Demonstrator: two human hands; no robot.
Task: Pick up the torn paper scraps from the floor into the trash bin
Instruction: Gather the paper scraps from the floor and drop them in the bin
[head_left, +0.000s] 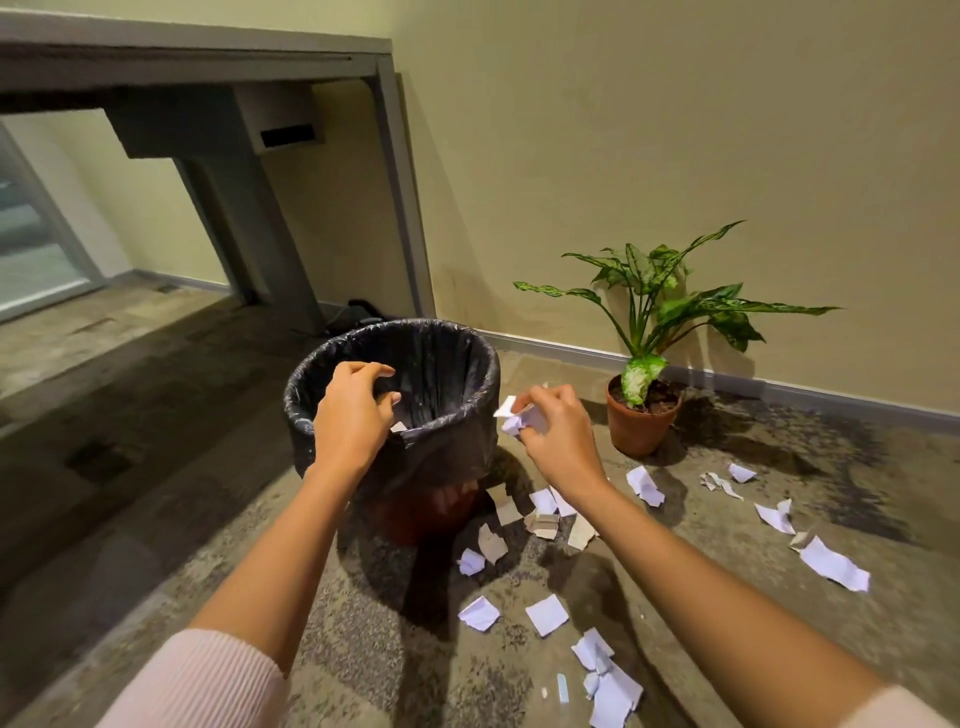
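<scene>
- Nearest the camera, pale pink sleeves (197, 680) frame two bare forearms reaching forward over the speckled floor (363, 649)
- Torn paper scraps (546, 614) lie scattered on that floor, from the lower right up to the foot of the bin; most are white, a few beige, some flat and some curled or folded
- These pieces look nearly weightless, limp and easy to crush. Flat ones will likely need a fingertip pinch at a lifted edge or corner, while crumpled ones can be taken anywhere, several at a time
- The right hand (556, 431) is closed round a small wad of white scraps (511, 415), held just beside the bin's rim, not yet over the opening
- The left hand (353, 410) hangs over the near rim with fingers curled; a small beige scrap (399, 427) shows at its thumb side, and I cannot tell whether it is pinched, falling or already lying inside
- The trash bin (452, 452), lined with a black bag, stands open; its bottom is dark, so what it holds is hard to make out
- Beyond, a potted plant (644, 415) sits by the wall, and a grey desk (208, 57) is cut off at the upper left; something dark under it is unclear
</scene>
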